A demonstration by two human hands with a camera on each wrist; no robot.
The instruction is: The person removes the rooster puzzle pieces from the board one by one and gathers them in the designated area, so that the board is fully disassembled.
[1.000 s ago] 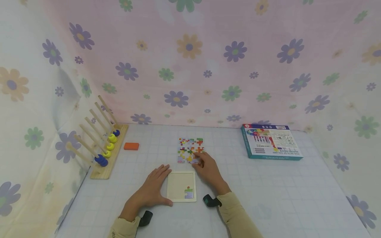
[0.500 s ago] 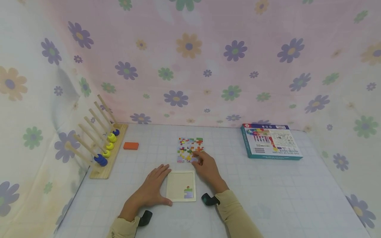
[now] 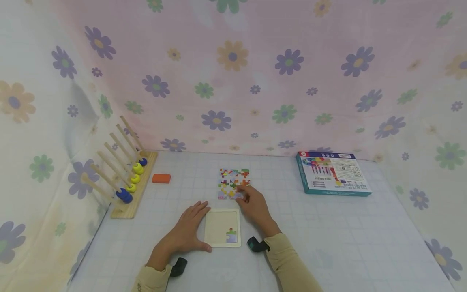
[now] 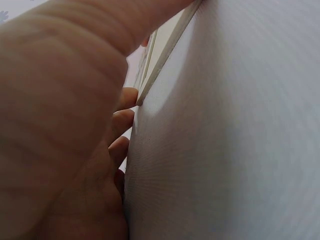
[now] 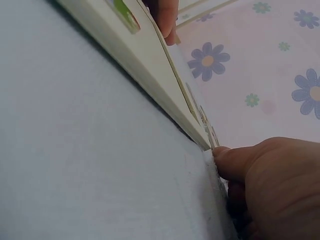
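Note:
A square wooden puzzle tray lies in front, with one green-and-purple jigsaw piece in its lower right corner. Against the tray's left side rests my left hand, fingers and thumb spread along the frame. Beyond the tray, several colourful jigsaw pieces lie in loose rows. My right hand pinches a jigsaw piece at the near right of those rows, thumb and index finger at its edges. In the right wrist view, the thumb is down at table level by the tray's corner; the fingers behind it are mostly hidden.
At the left stands a wooden peg rack with blue and yellow beads. An orange block lies beside it. A flat toy box sits at the back right. Flowered cloth walls the table at the back and sides.

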